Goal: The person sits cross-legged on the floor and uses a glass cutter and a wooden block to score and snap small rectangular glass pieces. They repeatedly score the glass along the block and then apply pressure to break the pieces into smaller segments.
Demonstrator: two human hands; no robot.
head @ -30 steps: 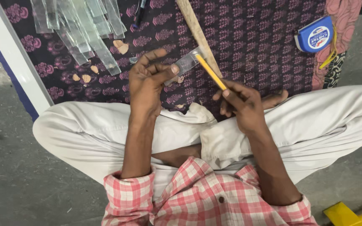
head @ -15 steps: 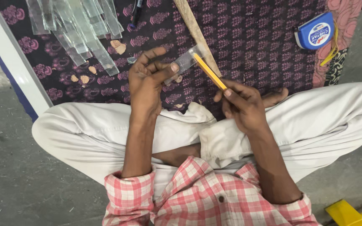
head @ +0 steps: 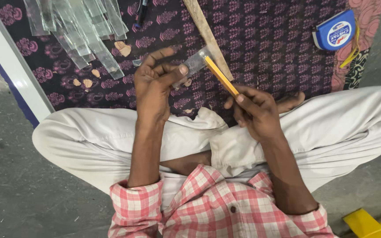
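Seated person, viewed from above, legs crossed in white trousers (head: 111, 132). The right hand (head: 254, 110) is closed around the lower end of a yellow tool (head: 220, 76), thumb on top, its tip angled up toward the other hand. The left hand (head: 155, 83) pinches a small clear glass strip (head: 195, 65) between thumb and forefinger, remaining fingers loosely spread; the tool's tip meets the strip's right edge just beyond the thumb. Judged from this contact, work on this piece is under way, not finished. Beyond the fingers, on the patterned cloth (head: 261, 39), lies a wooden stick (head: 206, 31); farther left, a heap of clear strips (head: 80, 26), whether worked or not cannot be told. Far right: a blue tape measure (head: 335, 30).
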